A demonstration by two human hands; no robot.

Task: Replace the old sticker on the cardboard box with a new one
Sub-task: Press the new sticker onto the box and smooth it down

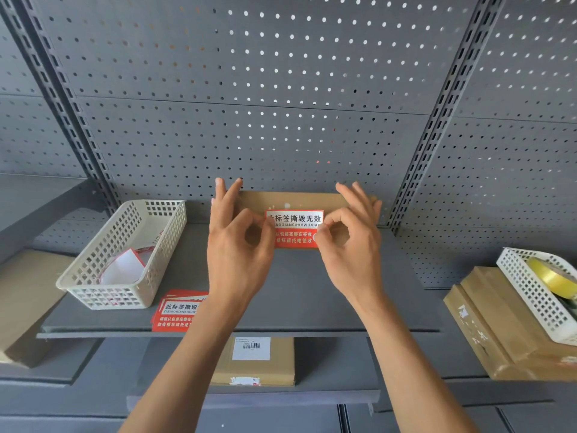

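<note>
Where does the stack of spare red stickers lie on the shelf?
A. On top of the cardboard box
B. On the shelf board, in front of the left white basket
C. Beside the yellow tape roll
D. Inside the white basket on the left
B: the stack of red stickers lies flat on the shelf board, just in front of the left white basket, near the left forearm.
</note>
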